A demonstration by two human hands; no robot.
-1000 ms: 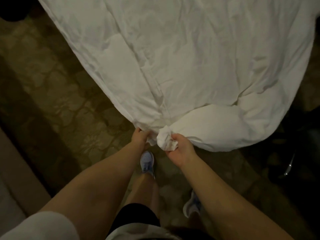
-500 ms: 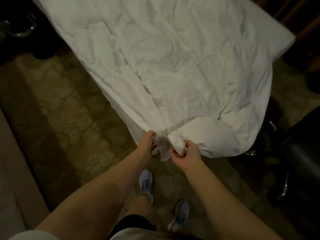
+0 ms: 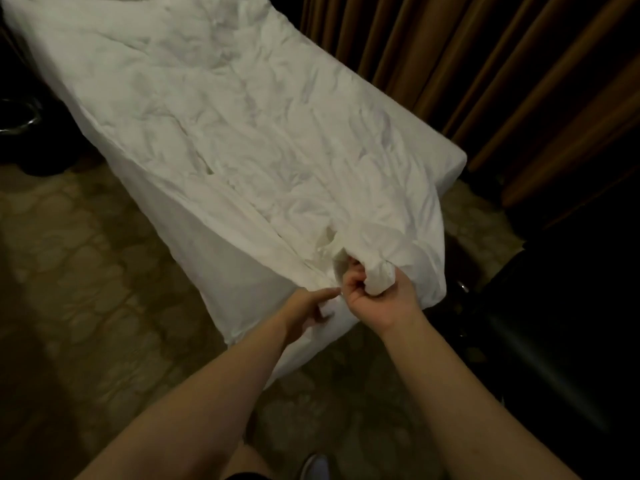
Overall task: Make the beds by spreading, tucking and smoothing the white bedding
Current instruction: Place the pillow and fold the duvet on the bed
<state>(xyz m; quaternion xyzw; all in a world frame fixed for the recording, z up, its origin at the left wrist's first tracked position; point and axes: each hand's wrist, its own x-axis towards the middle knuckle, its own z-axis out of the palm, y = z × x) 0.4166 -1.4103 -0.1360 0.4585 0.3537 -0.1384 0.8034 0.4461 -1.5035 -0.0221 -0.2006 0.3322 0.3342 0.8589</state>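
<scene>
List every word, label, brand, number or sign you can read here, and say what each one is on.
None: no word, label, brand, number or sign can be read in this view.
The white bedding is plain, with no tag showing.
The curtains and the carpet bear only folds and a pattern.
The shoe is dark and cut off; no mark can be made out.

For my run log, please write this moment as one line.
right hand: grips duvet corner | left hand: at duvet edge, grip unclear | duvet: wrinkled
</scene>
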